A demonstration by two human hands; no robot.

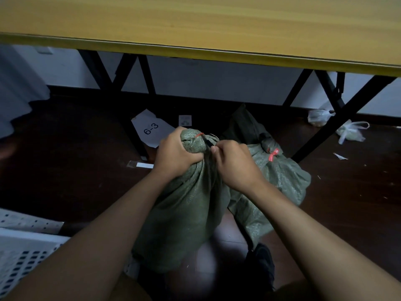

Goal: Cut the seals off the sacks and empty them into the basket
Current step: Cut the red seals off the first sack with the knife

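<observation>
green woven sack (184, 213) stands on the floor, its bunched neck clamped in the left hand (175, 154), fingers curled tight just below the red seal (200, 134). right of that, the right hand (235, 165) pinches a dark cutter (207, 141) whose tip sits at the seal. seal-cutting is the step in hand; next, i judge, the tie must be severed without nicking fingers. a second tied sack (280, 177) lies right of the knuckles; the white basket (23, 255) waits far left.

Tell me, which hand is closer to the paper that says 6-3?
Left. The left hand grips the neck of the green sack just right of the paper. The right hand holds a dark tool on the sack's far side, farther away.
</observation>
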